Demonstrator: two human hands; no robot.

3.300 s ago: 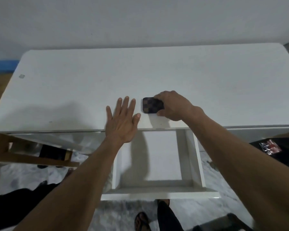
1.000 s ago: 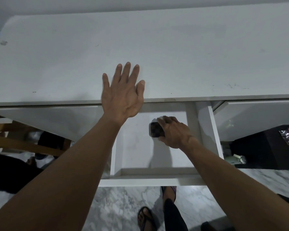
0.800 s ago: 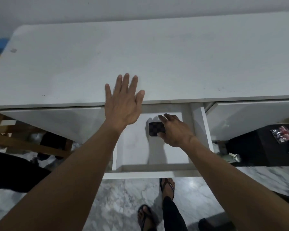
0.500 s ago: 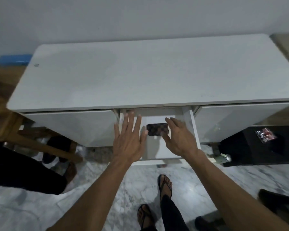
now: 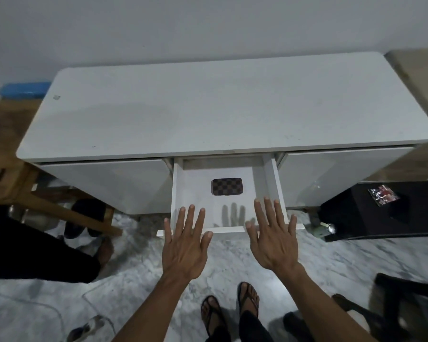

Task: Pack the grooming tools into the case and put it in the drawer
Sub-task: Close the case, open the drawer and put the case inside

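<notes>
In the open white drawer [image 5: 195, 193] the small brown checkered case [image 5: 226, 186] now lies released, apparently closed, my left hand [image 5: 185, 245] and right hand [image 5: 272, 238] withdrawn, spread empty, so only closing remains.

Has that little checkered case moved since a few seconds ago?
Yes. The case went from the cabinet top down into the open drawer.

One head-worn camera looks steeply down from above at the open drawer [image 5: 226, 208] and the floor.

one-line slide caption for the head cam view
Checkered case lies in the open middle drawer; left hand and right hand spread open, empty, above its front edge.
</notes>
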